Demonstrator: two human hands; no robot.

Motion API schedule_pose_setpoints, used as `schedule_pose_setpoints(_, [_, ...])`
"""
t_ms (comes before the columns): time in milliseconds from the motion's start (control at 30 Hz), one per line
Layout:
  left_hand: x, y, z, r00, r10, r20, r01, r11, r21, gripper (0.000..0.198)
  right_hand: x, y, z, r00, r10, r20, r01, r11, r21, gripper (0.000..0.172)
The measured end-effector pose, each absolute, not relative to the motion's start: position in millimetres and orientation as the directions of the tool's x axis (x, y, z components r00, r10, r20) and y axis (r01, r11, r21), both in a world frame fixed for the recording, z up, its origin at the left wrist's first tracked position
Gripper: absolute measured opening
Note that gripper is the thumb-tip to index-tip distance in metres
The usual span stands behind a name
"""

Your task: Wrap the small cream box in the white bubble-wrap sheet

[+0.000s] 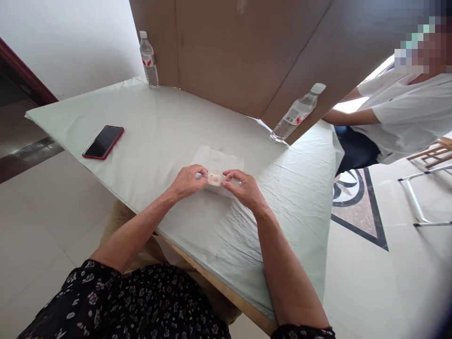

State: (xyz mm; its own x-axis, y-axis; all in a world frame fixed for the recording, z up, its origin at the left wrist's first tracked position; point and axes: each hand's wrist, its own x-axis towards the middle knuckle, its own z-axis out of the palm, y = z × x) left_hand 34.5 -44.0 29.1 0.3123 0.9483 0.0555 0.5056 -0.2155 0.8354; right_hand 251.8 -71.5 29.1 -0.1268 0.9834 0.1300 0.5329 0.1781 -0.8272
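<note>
A small pale rectangular piece with a pinkish mark (214, 179) is stretched between my two hands; its exact kind is too small to make out. My left hand (190, 181) pinches its left end between thumb and fingers. The opposite end sits in the closed thumb and fingertips of my right hand (244, 189). Under both hands lies a white sheet of paper (203, 155) on the cloth-covered table, partly hidden by the fingers.
Beyond the paper stands a tall brown cardboard panel (226, 56). One water bottle (149, 61) stands upright at its left, and another bottle (296, 114) leans at its right. A red-edged phone (103, 142) lies at left. A person in a white shirt (409, 108) sits at right.
</note>
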Motion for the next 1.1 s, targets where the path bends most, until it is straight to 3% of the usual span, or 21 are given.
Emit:
schedule_pose_setpoints(133, [22, -40, 35, 0.459, 0.888, -0.018, 0.489, -0.236, 0.84, 0.031, 244, -68, 14, -0.063, 0.991, 0.116, 0.419, 0.132, -0.899, 0.02])
schedule_pose_setpoints(267, [16, -36, 37, 0.464, 0.886, -0.01, 0.531, -0.269, 0.803, 0.039, 244, -67, 11, -0.031, 0.995, 0.093, 0.362, 0.097, -0.927, 0.021])
schedule_pose_setpoints(467, [32, -34, 26, 0.422, 0.905, 0.061, 0.488, -0.283, 0.825, 0.02, 243, -67, 11, -0.017, 0.997, 0.074, 0.359, 0.075, -0.93, 0.022])
schedule_pose_setpoints(767, [41, -34, 12, 0.352, 0.933, 0.079, 0.227, -0.167, 0.959, 0.026, 243, -67, 12, -0.008, 0.994, 0.107, 0.344, 0.103, -0.933, 0.02])
schedule_pose_setpoints(1100, [42, -33, 13, 0.36, 0.932, 0.047, 0.223, -0.135, 0.966, 0.02, 241, -68, 10, -0.011, 0.995, 0.101, 0.365, 0.098, -0.926, 0.022])
